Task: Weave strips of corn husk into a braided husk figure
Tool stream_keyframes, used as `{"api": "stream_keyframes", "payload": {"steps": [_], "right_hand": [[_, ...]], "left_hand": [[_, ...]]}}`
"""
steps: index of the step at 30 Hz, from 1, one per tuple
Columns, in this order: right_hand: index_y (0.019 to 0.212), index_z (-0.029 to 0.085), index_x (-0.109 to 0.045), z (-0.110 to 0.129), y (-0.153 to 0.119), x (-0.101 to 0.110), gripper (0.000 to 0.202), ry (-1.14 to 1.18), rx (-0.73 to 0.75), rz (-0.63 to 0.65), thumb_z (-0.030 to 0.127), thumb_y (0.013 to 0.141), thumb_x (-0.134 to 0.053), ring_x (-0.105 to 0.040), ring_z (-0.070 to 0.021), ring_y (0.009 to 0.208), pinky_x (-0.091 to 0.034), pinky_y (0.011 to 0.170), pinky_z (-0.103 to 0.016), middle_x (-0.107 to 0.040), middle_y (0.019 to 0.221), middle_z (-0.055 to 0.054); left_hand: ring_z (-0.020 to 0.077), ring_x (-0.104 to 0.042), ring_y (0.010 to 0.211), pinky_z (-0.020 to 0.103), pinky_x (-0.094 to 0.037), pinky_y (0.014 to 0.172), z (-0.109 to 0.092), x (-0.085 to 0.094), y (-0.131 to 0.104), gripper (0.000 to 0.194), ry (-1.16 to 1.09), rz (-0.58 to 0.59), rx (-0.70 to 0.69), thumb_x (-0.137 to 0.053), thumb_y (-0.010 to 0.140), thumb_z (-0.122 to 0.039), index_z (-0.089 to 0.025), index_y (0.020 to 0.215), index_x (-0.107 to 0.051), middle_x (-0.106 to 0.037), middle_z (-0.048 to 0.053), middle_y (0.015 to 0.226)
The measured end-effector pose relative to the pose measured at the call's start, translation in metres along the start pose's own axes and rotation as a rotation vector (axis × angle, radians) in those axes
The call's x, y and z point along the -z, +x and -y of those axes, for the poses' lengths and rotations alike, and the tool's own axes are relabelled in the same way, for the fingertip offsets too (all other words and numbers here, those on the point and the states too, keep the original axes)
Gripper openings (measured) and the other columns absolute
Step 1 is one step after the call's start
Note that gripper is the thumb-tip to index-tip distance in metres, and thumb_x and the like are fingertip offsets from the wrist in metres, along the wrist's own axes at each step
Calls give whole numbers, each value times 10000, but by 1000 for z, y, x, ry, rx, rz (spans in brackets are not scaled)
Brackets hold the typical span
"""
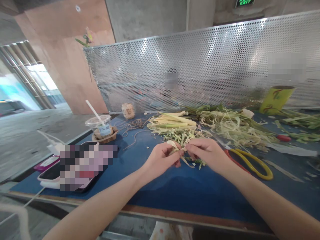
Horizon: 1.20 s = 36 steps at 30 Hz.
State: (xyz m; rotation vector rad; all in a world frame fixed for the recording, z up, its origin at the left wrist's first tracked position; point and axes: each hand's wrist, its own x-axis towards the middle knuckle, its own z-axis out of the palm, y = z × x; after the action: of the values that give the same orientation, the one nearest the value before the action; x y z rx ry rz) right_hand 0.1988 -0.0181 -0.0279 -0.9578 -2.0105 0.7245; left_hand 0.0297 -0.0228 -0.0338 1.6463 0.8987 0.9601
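Observation:
Over the near middle of the blue table, my left hand (pixel 162 156) pinches a pale, folded plant strip (pixel 172 144) between thumb and fingers. My right hand (pixel 203 150) meets it from the other side, its fingertips closed on the same strip. A thin tail of the strip hangs below the fingers. Just beyond my hands lies a heap of short green and pale plant trimmings (pixel 180 136). Behind that heap is a stack of long yellow-green stalks (pixel 172 120). Scissors with red and yellow handles (pixel 250 163) lie to the right of my right hand, partly hidden by my forearm.
Loose plant fibres (pixel 237 128) spread over the right side, near a yellow tube (pixel 277 99). At left stand a lidded cup with a straw (pixel 102 128) and a tray-like case (pixel 47 173). Brown twine (pixel 135 124) lies beyond. A perforated metal screen (pixel 155 73) borders the back.

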Motion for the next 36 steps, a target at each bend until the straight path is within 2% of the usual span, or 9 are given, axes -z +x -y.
{"api": "stream_keyframes", "payload": {"steps": [4, 8, 13, 16, 19, 23, 28, 32, 36], "right_hand": [[461, 170, -412, -1, 1, 6, 399, 107, -27, 15, 314, 833, -436, -403, -84, 473, -324, 513, -225, -427, 471, 30], [471, 169, -418, -4, 2, 8, 401, 104, -47, 27, 335, 835, -435, -401, -87, 486, -329, 532, -229, -422, 484, 28], [620, 174, -465, -5, 1, 3, 319, 132, -33, 90, 434, 802, -444, -416, -97, 520, -346, 512, -226, -465, 572, 19], [689, 172, -502, -4, 0, -2, 252, -20, -57, 154, 411, 762, -528, -437, -102, 560, -349, 511, -217, -502, 633, 11], [609, 166, -498, -3, -2, -2, 300, -142, 3, 207, 350, 837, -433, -435, -89, 535, -347, 512, -206, -489, 578, 16], [557, 171, -424, -1, -2, 4, 355, -189, 98, 270, 321, 873, -365, -383, -73, 495, -319, 492, -196, -392, 523, 37], [541, 179, -363, -1, -2, 13, 362, -194, 169, 327, 319, 875, -361, -367, -84, 516, -316, 519, -212, -374, 521, 34], [545, 178, -382, -2, -2, 14, 365, -92, 127, 351, 332, 875, -364, -394, -74, 489, -332, 507, -198, -396, 508, 38], [570, 172, -437, -3, 0, 11, 335, -87, 2, 301, 309, 869, -369, -442, -81, 513, -361, 521, -199, -455, 545, 24]], "left_hand": [[42, -425, 401, 148, -303, 393, -1, 1, -2, 228, -47, 56, 54, -563, 746, -345, -135, 676, -511, -478, -52, 442], [43, -416, 394, 148, -293, 376, -1, 5, -2, 244, -111, 98, 87, -569, 740, -362, -134, 682, -503, -469, -56, 432], [47, -431, 373, 159, -318, 350, -1, 7, 1, 235, -142, 27, 42, -612, 714, -322, -128, 771, -493, -546, -34, 494], [53, -439, 365, 164, -327, 342, -2, 7, 1, 255, -140, 26, 42, -609, 715, -330, -115, 795, -496, -546, -30, 488], [53, -433, 361, 166, -311, 336, -3, 5, 0, 271, -127, 41, 39, -578, 735, -367, -111, 785, -504, -537, -29, 481], [39, -407, 364, 171, -292, 348, -2, 4, -3, 326, -111, 96, 20, -534, 762, -395, -120, 598, -469, -493, -28, 468], [46, -383, 373, 162, -246, 335, 0, 4, -4, 270, -169, 82, 64, -528, 772, -397, -129, 775, -495, -453, -58, 465], [51, -383, 377, 162, -244, 338, 1, 4, -3, 274, -208, 55, 49, -549, 758, -399, -135, 810, -499, -444, -64, 448], [54, -440, 398, 181, -309, 376, 0, 6, -2, 304, -202, 97, 59, -485, 803, -397, -101, 852, -532, -566, 5, 549]]}}
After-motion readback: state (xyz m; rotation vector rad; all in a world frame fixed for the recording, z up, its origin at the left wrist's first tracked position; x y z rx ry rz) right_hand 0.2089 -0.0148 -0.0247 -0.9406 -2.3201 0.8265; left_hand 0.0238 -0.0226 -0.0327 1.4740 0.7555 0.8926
